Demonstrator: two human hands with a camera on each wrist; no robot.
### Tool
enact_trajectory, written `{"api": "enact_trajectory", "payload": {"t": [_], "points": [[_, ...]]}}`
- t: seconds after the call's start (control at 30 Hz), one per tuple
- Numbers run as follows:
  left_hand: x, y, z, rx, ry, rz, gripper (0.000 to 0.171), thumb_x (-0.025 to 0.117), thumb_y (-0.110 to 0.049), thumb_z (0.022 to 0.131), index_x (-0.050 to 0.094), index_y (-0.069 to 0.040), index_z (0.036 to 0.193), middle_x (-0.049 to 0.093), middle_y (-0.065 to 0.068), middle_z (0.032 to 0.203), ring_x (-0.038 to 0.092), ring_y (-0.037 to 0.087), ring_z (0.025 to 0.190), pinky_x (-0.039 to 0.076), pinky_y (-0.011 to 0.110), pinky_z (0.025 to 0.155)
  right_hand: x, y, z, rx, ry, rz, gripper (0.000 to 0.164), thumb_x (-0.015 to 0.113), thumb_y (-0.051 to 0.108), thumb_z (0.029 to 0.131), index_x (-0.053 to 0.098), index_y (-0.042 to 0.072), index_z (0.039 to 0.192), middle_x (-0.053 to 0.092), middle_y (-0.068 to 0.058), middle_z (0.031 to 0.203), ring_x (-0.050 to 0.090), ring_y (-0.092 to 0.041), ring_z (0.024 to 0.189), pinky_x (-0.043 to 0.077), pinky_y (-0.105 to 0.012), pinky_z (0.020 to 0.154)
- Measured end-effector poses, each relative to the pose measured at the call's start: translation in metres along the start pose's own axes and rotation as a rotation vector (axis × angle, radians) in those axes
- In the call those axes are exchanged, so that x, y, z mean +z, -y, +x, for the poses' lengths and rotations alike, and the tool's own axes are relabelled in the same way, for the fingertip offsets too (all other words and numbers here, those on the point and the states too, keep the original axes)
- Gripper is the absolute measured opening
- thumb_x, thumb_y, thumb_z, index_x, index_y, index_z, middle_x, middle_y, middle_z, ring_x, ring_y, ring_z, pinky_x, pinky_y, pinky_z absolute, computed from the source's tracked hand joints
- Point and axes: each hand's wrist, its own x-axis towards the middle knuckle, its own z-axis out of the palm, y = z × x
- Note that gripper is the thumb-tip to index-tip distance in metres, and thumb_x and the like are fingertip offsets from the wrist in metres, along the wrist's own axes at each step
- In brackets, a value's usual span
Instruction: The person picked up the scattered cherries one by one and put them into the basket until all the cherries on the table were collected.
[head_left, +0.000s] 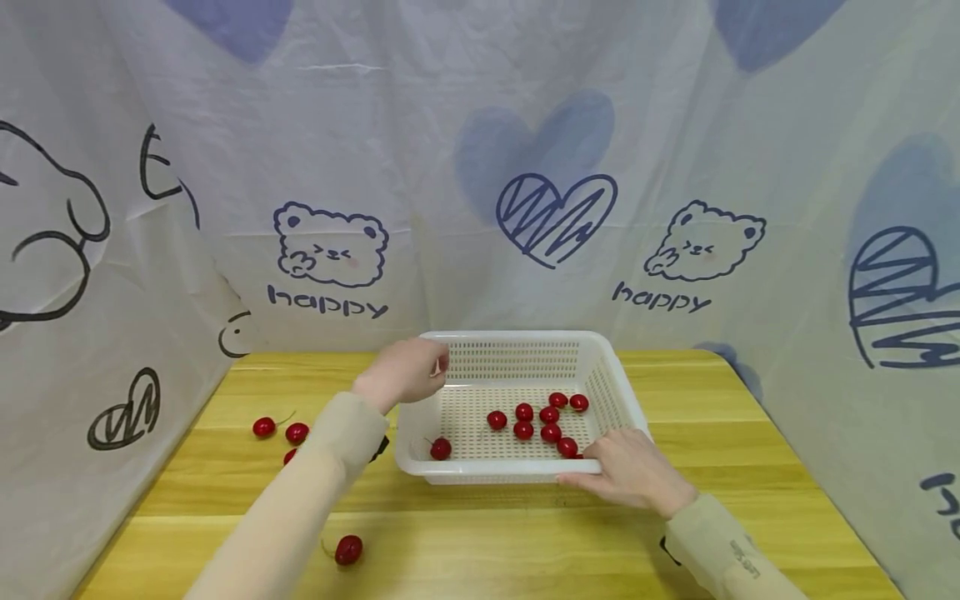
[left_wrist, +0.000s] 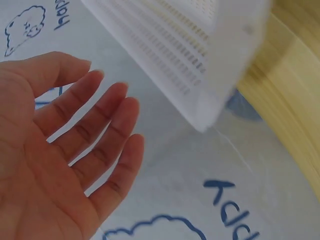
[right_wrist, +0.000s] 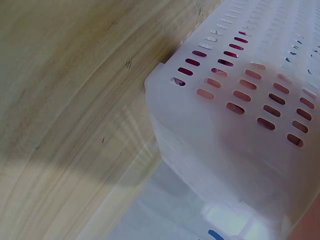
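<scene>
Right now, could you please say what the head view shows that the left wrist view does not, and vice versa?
Only the head view shows the red cherries and the right-hand grip. Only the left wrist view shows the palm of the left-hand grip face-on. Both share that grip, the white perforated basket, wood-grain table and bear-print sheet.

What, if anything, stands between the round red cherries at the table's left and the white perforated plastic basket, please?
In the head view, the beige-sleeved left arm lies between those cherries and the basket, whose left wall stands in the way.
</scene>
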Motion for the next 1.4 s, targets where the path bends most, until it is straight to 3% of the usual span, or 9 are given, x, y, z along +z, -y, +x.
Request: {"api": "enact_trajectory", "payload": {"t": [0.2, 0.4, 0.7, 1.17, 1.4], "points": [[-0.001, 0.023, -0.019, -0.001, -0.118, -0.015, 0.015, 0.061, -0.014, 0.085, 0.06, -0.009, 0.099, 0.063, 0.007, 0.094, 0.058, 0.022, 0.083, 0.05, 0.038, 0.073, 0.002, -0.001, -0.001, 0.001, 0.012, 0.004, 0.05, 0.047, 0.074, 0.08, 0.051, 0.031, 0.056, 0.039, 0.018, 0.046, 0.035, -0.001, 0.042, 0.032, -0.022, 0.044], [0.001, 0.044, -0.038, -0.05, -0.231, -0.063, 0.024, 0.062, -0.014, 0.087, 0.06, -0.006, 0.109, 0.062, 0.011, 0.11, 0.058, 0.029, 0.099, 0.049, 0.045, 0.084, 0.002, -0.001, -0.002, 0.004, 0.015, 0.005, 0.05, 0.046, 0.075, 0.08, 0.049, 0.032, 0.055, 0.038, 0.018, 0.045, 0.034, -0.001, 0.041, 0.032, -0.022, 0.043], [0.014, 0.078, -0.064, -0.092, -0.379, -0.046, 0.025, 0.06, -0.011, 0.086, 0.059, -0.003, 0.11, 0.059, 0.016, 0.114, 0.053, 0.036, 0.106, 0.045, 0.051, 0.088, -0.001, 0.001, -0.002, 0.015, 0.026, 0.012, 0.05, 0.046, 0.075, 0.08, 0.05, 0.031, 0.056, 0.038, 0.017, 0.046, 0.033, -0.001, 0.042, 0.031, -0.022, 0.043], [0.033, 0.121, -0.104, -0.211, -0.351, -0.009, 0.033, 0.057, -0.011, 0.086, 0.055, 0.0, 0.117, 0.053, 0.022, 0.121, 0.047, 0.044, 0.11, 0.041, 0.058, 0.09, 0.001, -0.001, -0.001, 0.0, 0.018, 0.012, 0.049, 0.047, 0.074, 0.08, 0.049, 0.031, 0.056, 0.037, 0.017, 0.045, 0.032, -0.001, 0.041, 0.031, -0.022, 0.043], [0.042, 0.139, -0.119, -0.268, -0.249, -0.025, 0.037, 0.056, -0.013, 0.087, 0.052, 0.002, 0.121, 0.048, 0.028, 0.125, 0.045, 0.048, 0.111, 0.039, 0.061, 0.089, 0.0, -0.001, -0.001, 0.001, 0.02, 0.013, 0.049, 0.047, 0.074, 0.08, 0.049, 0.032, 0.055, 0.037, 0.017, 0.045, 0.033, -0.001, 0.041, 0.031, -0.022, 0.043]]}}
